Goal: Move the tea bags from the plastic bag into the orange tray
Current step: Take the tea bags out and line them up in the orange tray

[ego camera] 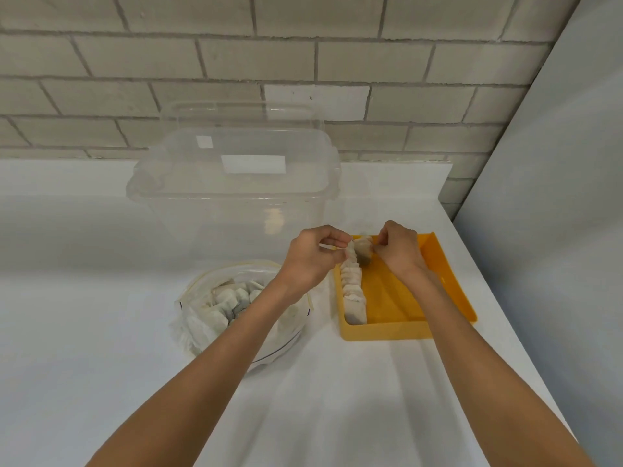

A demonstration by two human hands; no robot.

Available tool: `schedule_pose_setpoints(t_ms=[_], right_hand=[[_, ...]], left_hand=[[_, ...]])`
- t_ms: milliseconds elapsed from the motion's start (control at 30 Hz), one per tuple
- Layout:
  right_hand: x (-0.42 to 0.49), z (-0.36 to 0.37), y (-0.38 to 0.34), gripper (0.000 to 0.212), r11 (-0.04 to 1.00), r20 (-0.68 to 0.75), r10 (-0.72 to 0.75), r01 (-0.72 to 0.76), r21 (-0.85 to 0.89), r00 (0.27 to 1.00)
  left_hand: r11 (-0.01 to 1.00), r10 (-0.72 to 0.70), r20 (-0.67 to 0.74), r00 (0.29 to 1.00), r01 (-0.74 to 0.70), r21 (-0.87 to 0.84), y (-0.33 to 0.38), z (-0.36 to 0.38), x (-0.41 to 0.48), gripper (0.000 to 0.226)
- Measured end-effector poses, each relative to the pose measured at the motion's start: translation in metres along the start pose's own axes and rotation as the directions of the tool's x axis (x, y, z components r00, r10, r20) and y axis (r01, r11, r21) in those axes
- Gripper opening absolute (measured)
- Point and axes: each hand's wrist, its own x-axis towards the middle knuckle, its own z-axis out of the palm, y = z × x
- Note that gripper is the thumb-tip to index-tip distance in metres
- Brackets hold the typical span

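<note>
Fingers (pixel 332 243) of left hand (pixel 312 256) and right hand (pixel 401 251) are pinching opposite edges of one tea bag (pixel 362 246), holding it upright at the far end of a row of tea bags (pixel 352 284). Row is standing along the left wall of one orange tray (pixel 381 332), long axis running near to far. One plastic bag (pixel 192 332), just left and partly under the left forearm, is holding more, uncountable. One clear plastic container (pixel 232 197) is standing behind.
</note>
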Motion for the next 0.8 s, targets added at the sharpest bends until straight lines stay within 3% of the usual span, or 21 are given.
schedule_pose_setpoints(t_ms=[100, 267, 467, 633, 800], right_hand=[[-0.011, -0.013, -0.010, 0.009, 0.995, -0.039, -0.099, 0.098, -0.014, 0.994], [-0.038, -0.025, -0.051, 0.008, 0.956, -0.046, -0.246, 0.250, 0.154, 0.968], [-0.073, -0.005, -0.106, 0.007, 0.888, 0.121, -0.409, 0.364, 0.282, 0.905], [-0.090, 0.028, -0.132, 0.014, 0.845, 0.328, -0.527, 0.441, 0.303, 0.784], [-0.089, 0.070, -0.136, 0.027, 0.890, 0.467, -0.445, 0.433, 0.139, 0.764]], left_hand=[[0.999, -0.012, -0.001, 1.000, 0.012, -0.049, 0.006, -0.011, -0.008, 0.018], [0.997, -0.022, 0.011, 1.000, 0.023, -0.067, 0.006, -0.040, -0.030, 0.017], [0.986, -0.088, 0.015, 0.996, 0.085, 0.144, -0.015, -0.088, -0.058, 0.014], [0.895, -0.101, -0.044, 0.994, 0.110, 0.432, -0.041, -0.114, -0.068, 0.019], [0.790, -0.081, -0.107, 0.991, 0.129, 0.599, -0.073, -0.116, -0.069, 0.027]])
